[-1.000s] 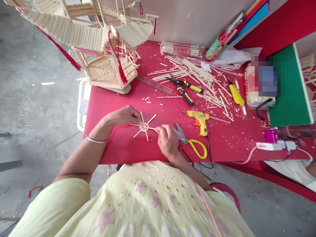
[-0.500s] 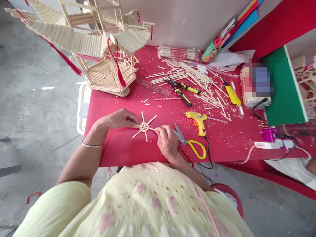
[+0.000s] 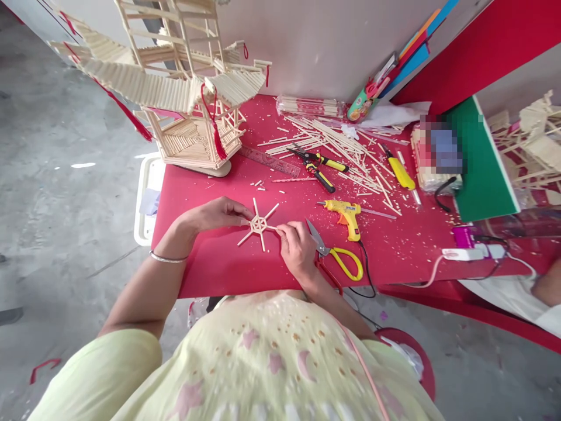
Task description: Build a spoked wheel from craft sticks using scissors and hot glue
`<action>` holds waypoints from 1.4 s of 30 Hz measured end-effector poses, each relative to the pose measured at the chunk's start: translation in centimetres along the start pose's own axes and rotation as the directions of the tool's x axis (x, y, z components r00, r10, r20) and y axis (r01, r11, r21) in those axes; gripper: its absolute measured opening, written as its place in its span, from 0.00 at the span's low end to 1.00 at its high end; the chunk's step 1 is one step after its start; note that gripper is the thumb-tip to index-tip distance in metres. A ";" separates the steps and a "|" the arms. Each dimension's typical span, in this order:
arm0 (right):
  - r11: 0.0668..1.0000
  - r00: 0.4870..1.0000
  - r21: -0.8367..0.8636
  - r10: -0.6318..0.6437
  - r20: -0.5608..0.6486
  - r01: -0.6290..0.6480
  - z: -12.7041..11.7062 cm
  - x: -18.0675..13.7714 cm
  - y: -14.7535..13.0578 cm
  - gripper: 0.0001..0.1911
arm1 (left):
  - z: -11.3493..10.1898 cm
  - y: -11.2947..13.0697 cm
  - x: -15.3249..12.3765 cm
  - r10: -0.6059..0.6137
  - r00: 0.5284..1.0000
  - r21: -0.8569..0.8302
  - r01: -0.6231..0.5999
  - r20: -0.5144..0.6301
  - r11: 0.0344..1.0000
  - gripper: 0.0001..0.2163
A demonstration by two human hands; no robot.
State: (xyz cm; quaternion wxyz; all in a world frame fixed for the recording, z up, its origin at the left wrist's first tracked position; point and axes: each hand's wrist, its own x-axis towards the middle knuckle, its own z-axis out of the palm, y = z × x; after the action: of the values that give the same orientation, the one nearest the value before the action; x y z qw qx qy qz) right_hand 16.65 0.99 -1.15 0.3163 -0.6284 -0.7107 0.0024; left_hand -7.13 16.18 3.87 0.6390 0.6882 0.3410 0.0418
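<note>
A small star-shaped frame of thin wooden sticks [image 3: 258,224], with spokes around a little hexagon, is held level over the near part of the red table [image 3: 210,263]. My left hand [image 3: 223,213] pinches its left spoke between thumb and finger. On the other side my right hand [image 3: 297,245] grips the tip of the right spoke. Just right of that hand lie scissors [image 3: 346,263] with yellow handles, blades pointing away from me. A yellow hot glue gun [image 3: 346,216] rests behind them, a glue stick in its back end.
A stick-built pavilion [image 3: 188,140] with red tassels stands at the back left. Behind the glue gun are cutters [image 3: 318,166], a ruler [image 3: 272,162], loose sticks [image 3: 342,143] and a yellow utility knife [image 3: 401,169]. A power strip [image 3: 468,252] and another person's sleeve [image 3: 495,298] are at the right.
My view has shifted slightly, so the table's things appear moved a little left. Both hands keep the same hold on the star-shaped stick frame.
</note>
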 end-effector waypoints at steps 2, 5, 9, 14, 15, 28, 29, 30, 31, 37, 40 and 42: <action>1.000 1.000 -0.001 0.002 0.002 -0.002 0.0 0.0 0.0 0.07 | 0.1 0.1 0.0 0.011 1.000 -0.031 -0.011 0.015 0.999 0.21; 1.000 1.000 -0.008 0.000 0.007 0.000 -0.1 -0.1 -0.1 0.07 | 0.4 0.2 0.0 0.004 1.000 -0.050 -0.003 0.011 0.999 0.21; 1.000 1.000 -0.024 -0.013 0.007 0.013 -0.1 -0.2 -0.1 0.08 | 0.9 0.0 0.2 -0.020 0.999 -0.063 0.019 -0.025 0.998 0.21; 0.999 1.000 -0.031 -0.026 -0.003 0.026 0.0 -0.2 -0.1 0.08 | 1.2 -0.3 0.6 -0.048 0.997 -0.106 0.041 -0.067 0.993 0.20; 0.999 1.000 -0.031 -0.028 -0.004 0.028 0.0 -0.2 -0.1 0.07 | 1.1 -0.3 0.6 -0.051 0.996 -0.114 0.043 -0.070 0.993 0.20; 0.999 0.999 -0.040 -0.033 0.010 0.034 0.0 -0.2 -0.1 0.07 | 1.4 -0.6 1.0 -0.026 0.990 -0.065 0.017 -0.135 0.998 0.19; 0.999 0.999 -0.041 -0.032 0.013 0.033 0.0 -0.2 -0.1 0.07 | 1.4 -0.6 1.0 -0.027 0.989 -0.062 0.018 -0.143 0.998 0.19; 0.999 0.999 -0.041 -0.028 0.018 0.029 0.0 -0.2 -0.1 0.07 | 1.4 -0.7 1.0 -0.028 0.989 -0.060 0.019 -0.148 0.998 0.19; 0.999 0.999 -0.041 -0.024 0.021 0.024 0.0 -0.1 -0.1 0.07 | 1.4 -0.7 1.1 -0.031 0.988 -0.058 0.023 -0.150 0.998 0.19; 0.999 1.000 -0.041 -0.012 0.026 0.013 -0.1 0.0 -0.2 0.07 | 1.4 -0.6 1.1 -0.041 0.990 -0.047 0.035 -0.137 0.998 0.17; 0.999 0.999 -0.044 -0.020 0.029 0.021 -0.1 0.0 -0.2 0.07 | 1.4 -0.6 1.0 -0.041 0.992 -0.055 0.034 -0.119 0.998 0.17; 0.999 0.999 -0.047 -0.018 0.039 0.020 0.0 0.0 -0.1 0.07 | 1.3 -0.6 1.0 -0.037 0.993 -0.037 0.033 -0.114 0.999 0.18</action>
State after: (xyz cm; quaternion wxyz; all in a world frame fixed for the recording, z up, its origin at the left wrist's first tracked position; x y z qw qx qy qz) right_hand 16.52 1.00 -1.07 0.2875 -0.6287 -0.7225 -0.0050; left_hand -6.00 15.52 2.71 0.6310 0.6673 0.3883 0.0761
